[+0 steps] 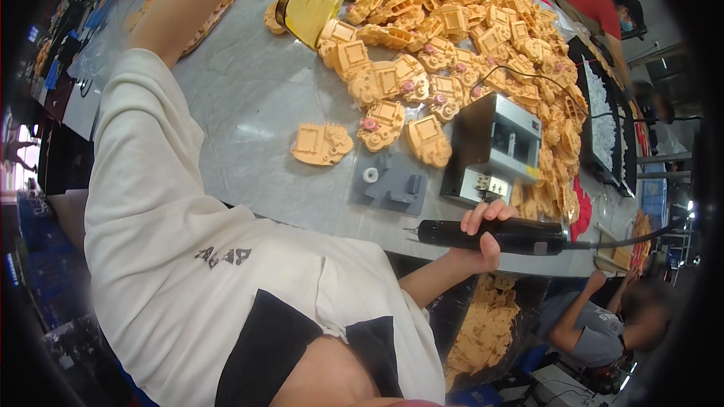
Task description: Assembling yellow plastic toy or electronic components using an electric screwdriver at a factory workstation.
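My right hand (pixel 489 247) is wrapped round a black electric screwdriver (pixel 539 237), whose thin bit points left above the table's near edge. My left forearm (pixel 200 7) stretches away across the table and leaves the picture at the top, so that hand is out of sight. A grey fixture block (pixel 392 188) with a small white ring lies just beyond the screwdriver's tip. Beside it stands a screw feeder (pixel 494 143), a dark box with a metal front. Three moulded orange plastic housings (pixel 322 143) lie close to the fixture.
A large heap of orange housings (pixel 452 19) covers the table's far and right side, some with pinkish pieces. A yellow translucent tray (pixel 317 0) leans against it. More orange parts (pixel 483 324) fill a container below the edge. Co-workers sit at right, one in a grey shirt (pixel 596 328).
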